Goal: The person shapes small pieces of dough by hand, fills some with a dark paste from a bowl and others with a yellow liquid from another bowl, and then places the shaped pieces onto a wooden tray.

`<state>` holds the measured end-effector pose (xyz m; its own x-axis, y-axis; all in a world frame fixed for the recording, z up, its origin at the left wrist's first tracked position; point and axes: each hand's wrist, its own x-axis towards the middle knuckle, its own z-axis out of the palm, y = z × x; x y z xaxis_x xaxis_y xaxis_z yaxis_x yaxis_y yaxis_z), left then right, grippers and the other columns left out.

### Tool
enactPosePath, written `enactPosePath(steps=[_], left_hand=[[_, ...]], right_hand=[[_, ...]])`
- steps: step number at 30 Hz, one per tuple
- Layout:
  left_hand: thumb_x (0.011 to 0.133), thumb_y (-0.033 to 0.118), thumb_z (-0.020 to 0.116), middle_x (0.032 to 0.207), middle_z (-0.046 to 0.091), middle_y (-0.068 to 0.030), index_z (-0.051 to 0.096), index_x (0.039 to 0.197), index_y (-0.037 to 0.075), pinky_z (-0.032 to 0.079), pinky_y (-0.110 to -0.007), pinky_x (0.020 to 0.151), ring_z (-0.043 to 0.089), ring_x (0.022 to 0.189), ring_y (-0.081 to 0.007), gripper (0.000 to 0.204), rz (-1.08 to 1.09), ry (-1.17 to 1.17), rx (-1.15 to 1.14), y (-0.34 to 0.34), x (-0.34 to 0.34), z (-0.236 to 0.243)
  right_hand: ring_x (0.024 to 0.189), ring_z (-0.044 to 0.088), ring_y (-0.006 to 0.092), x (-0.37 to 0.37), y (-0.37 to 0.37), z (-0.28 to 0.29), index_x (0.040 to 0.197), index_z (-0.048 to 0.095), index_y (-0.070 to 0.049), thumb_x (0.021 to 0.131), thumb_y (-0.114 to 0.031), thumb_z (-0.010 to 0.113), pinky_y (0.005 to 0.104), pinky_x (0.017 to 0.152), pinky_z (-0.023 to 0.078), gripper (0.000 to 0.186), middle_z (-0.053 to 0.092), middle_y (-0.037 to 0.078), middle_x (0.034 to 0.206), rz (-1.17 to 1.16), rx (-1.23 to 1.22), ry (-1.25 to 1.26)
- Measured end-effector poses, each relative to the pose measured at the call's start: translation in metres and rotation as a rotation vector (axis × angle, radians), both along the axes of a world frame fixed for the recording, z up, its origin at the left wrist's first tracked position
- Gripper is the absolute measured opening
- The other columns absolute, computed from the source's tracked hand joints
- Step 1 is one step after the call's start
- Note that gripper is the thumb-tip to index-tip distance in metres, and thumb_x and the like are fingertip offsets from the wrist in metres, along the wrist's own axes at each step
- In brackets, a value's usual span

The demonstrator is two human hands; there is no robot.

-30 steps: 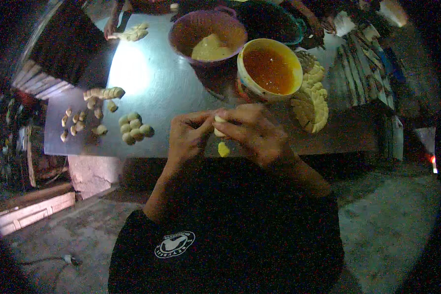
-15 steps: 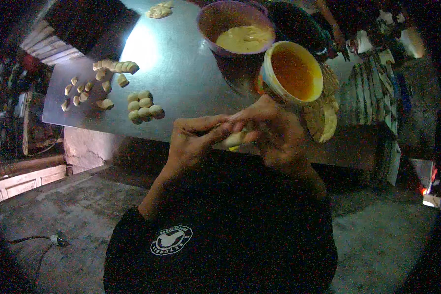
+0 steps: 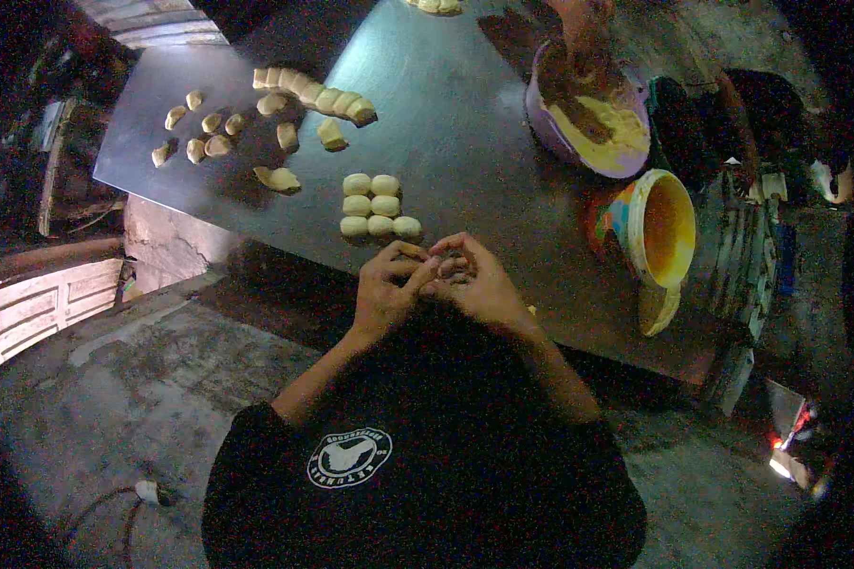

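My left hand (image 3: pixel 389 289) and my right hand (image 3: pixel 479 284) meet at the near edge of a metal table, fingers bent and tips touching. The pale dough piece seen between them a moment ago is now hidden by the fingers. Just beyond my left hand, several smooth dough balls (image 3: pixel 384 205) sit close together in short rows. Farther left lie a row of cut dough pieces (image 3: pixel 313 92), a loose flattened piece (image 3: pixel 277 179) and several small scattered lumps (image 3: pixel 212 123).
On the right stands a purple bowl (image 3: pixel 552 128) of yellowish mixture, another person's hand (image 3: pixel 584 38) reaching in. Nearer are a colourful tub (image 3: pixel 669 228) with an orange-yellow inside and a pale yellow thing (image 3: pixel 658 311). More dough (image 3: pixel 436 6) lies on the metal table (image 3: pixel 465 123) far back.
The view has turned, so table items appear shifted rightward. My hands have come nearer the dough balls, and the dough between them has gone out of sight. Another person's hand has entered the bowl.
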<state>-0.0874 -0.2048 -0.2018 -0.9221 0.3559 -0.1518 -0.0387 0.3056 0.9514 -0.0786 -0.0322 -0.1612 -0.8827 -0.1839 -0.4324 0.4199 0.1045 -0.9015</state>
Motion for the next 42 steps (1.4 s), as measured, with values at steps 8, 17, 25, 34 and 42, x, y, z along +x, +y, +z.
enactPosePath(steps=[8, 17, 25, 34, 42], left_hand=[[0.096, 0.021, 0.055, 0.104, 0.065, -0.0131, 0.055, 0.124, 0.005, 0.049, -0.033, 0.078, 0.062, 0.086, -0.0192, 0.033, 0.508, -0.244, 0.056, -0.058, -0.048, -0.035], [0.092, 0.017, 0.061, 0.093, 0.066, -0.0097, 0.064, 0.109, 0.004, 0.048, -0.028, 0.068, 0.059, 0.074, -0.0127, 0.022, 0.383, 0.022, -0.071, -0.130, -0.097, -0.047], [0.094, 0.020, 0.057, 0.100, 0.066, -0.0116, 0.064, 0.107, 0.003, 0.048, -0.031, 0.080, 0.062, 0.090, -0.0183, 0.022, 0.508, 0.073, -0.067, -0.120, -0.096, -0.017], [0.099, 0.024, 0.049, 0.108, 0.064, -0.0088, 0.062, 0.113, 0.000, 0.045, -0.030, 0.088, 0.059, 0.099, -0.0174, 0.030, 0.477, -0.137, 0.302, -0.052, -0.027, -0.005], [0.086, 0.009, 0.068, 0.100, 0.059, -0.0048, 0.063, 0.107, 0.002, 0.047, -0.027, 0.084, 0.059, 0.091, -0.0143, 0.023, 0.090, 0.181, 0.330, 0.118, 0.015, 0.117]], right_hand=[[0.087, 0.063, 0.0187, -0.078, -0.023, -0.092, 0.101, 0.065, -0.005, 0.082, -0.009, 0.069, 0.0318, 0.079, 0.050, 0.020, 0.066, 0.006, 0.095, -0.071, 0.688, 0.294], [0.086, 0.064, 0.0284, -0.102, -0.045, -0.094, 0.104, 0.067, -0.005, 0.085, -0.009, 0.064, 0.0381, 0.077, 0.051, 0.019, 0.063, 0.015, 0.098, 0.088, 0.821, 0.547], [0.084, 0.064, 0.0310, -0.221, -0.149, -0.129, 0.106, 0.062, -0.002, 0.081, -0.015, 0.070, 0.0383, 0.074, 0.050, 0.029, 0.065, 0.017, 0.098, 0.145, 0.705, 0.704], [0.100, 0.062, 0.0224, -0.059, -0.055, -0.024, 0.108, 0.059, -0.003, 0.080, -0.007, 0.073, 0.0361, 0.094, 0.047, 0.032, 0.065, 0.010, 0.103, 0.045, -0.166, 0.422], [0.098, 0.061, 0.0172, 0.063, 0.111, 0.041, 0.112, 0.062, -0.002, 0.082, -0.011, 0.073, 0.0316, 0.092, 0.048, 0.034, 0.065, 0.008, 0.103, -0.341, -0.376, 0.411]])
